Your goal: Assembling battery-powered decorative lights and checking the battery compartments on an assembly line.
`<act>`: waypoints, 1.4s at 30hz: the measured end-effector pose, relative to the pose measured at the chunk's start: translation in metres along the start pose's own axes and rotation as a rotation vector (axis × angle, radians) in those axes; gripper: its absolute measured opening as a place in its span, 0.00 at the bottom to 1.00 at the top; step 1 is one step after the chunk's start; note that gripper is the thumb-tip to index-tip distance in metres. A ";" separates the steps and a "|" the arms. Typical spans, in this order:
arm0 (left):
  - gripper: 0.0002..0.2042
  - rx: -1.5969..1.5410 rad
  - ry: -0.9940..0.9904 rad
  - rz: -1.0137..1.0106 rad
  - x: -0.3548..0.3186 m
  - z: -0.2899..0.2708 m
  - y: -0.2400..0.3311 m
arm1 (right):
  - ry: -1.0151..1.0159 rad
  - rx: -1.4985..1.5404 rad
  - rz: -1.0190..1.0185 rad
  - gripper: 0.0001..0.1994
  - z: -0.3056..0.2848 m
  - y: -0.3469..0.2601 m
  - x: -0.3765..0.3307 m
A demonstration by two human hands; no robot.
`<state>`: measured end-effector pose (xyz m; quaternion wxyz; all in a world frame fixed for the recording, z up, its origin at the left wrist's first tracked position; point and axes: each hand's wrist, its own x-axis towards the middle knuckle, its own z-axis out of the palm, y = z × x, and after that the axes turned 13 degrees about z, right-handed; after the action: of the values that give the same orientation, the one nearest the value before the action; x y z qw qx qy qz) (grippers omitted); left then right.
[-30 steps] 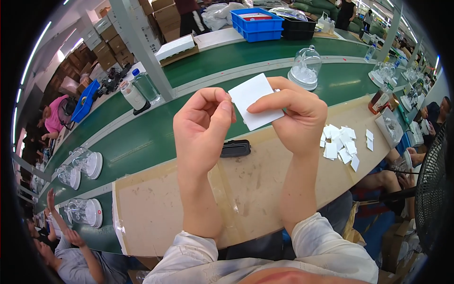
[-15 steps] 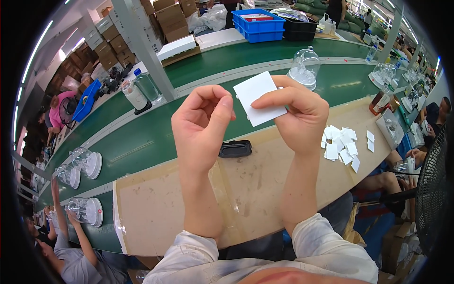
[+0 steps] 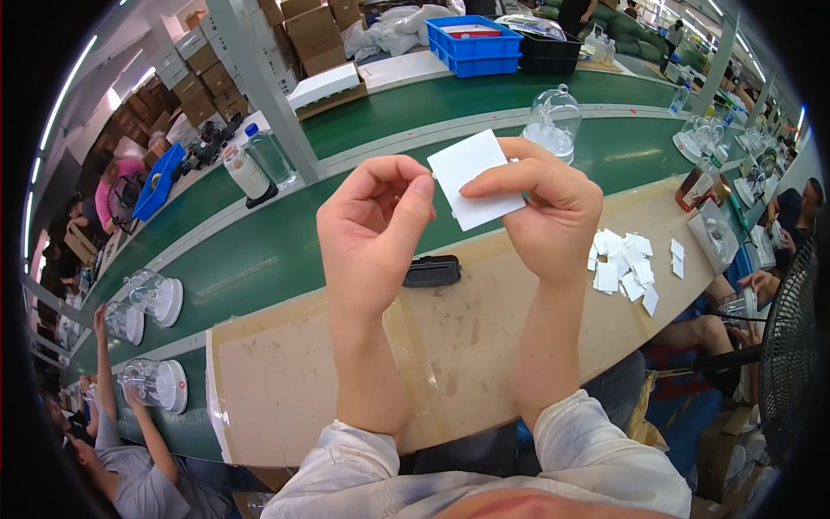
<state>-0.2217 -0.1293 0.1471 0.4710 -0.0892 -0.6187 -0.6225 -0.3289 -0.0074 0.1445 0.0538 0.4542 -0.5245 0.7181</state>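
Observation:
A thin white square plate [image 3: 471,164] is held up over the bench by my right hand [image 3: 549,203], thumb on its face and fingers behind. Small nubs show along its left edge. Beside that edge my left hand [image 3: 376,221] is closed, thumb and forefinger pinched together; whatever lies between them is hidden or too small to make out. Below the hands, a black oblong tray-like piece [image 3: 432,271] sits at the bench's far edge. To the right lies a loose pile of white plates [image 3: 624,262], with a couple more [image 3: 677,258] apart from it.
A cardboard-covered bench [image 3: 277,372] borders a green conveyor belt [image 3: 251,268]. Clear domes [image 3: 555,117] stand on the belt, several at left [image 3: 156,385]. Bottles [image 3: 268,156], blue bins [image 3: 474,48] and a black fan [image 3: 791,346] surround it. A co-worker [image 3: 138,467] reaches in at left.
My left hand has shifted slightly right, its pinched fingertips closer to the plate's edge. My right hand and the plate have barely moved. The clear dome beyond them has moved slightly left.

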 end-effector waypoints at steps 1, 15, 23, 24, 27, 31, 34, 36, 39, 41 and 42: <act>0.04 -0.004 -0.002 -0.002 0.000 0.000 0.000 | 0.001 -0.004 -0.003 0.16 0.000 0.000 0.000; 0.03 0.054 0.016 0.006 0.000 -0.004 -0.003 | -0.002 -0.086 -0.053 0.15 0.007 -0.004 -0.001; 0.03 0.070 0.031 -0.005 0.001 0.000 -0.004 | -0.018 -0.112 -0.057 0.16 0.003 -0.004 0.000; 0.03 0.075 0.037 -0.011 0.001 0.000 -0.004 | -0.014 -0.114 -0.060 0.17 0.003 -0.004 0.000; 0.03 0.091 0.049 -0.010 0.001 -0.001 -0.004 | -0.007 -0.125 -0.069 0.17 0.003 -0.003 0.000; 0.03 0.109 0.055 -0.006 0.001 -0.001 -0.001 | 0.008 -0.170 -0.081 0.17 0.004 -0.003 -0.001; 0.03 0.109 0.051 -0.001 0.001 -0.002 -0.001 | 0.005 -0.158 -0.043 0.16 0.005 -0.003 -0.001; 0.03 0.100 0.052 -0.001 0.001 -0.003 -0.003 | 0.005 -0.167 -0.060 0.16 0.006 -0.001 -0.001; 0.03 0.097 0.055 -0.001 0.001 -0.003 -0.003 | 0.003 -0.179 -0.075 0.17 0.006 -0.003 -0.001; 0.03 0.099 0.057 -0.003 0.001 -0.002 -0.003 | 0.003 -0.186 -0.071 0.17 0.006 -0.003 -0.001; 0.03 0.098 0.057 -0.009 0.001 -0.002 -0.003 | 0.010 -0.153 -0.059 0.17 0.006 -0.002 0.000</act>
<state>-0.2238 -0.1318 0.1454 0.4895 -0.0453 -0.6353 -0.5957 -0.3238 -0.0112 0.1460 0.1118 0.4605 -0.5639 0.6764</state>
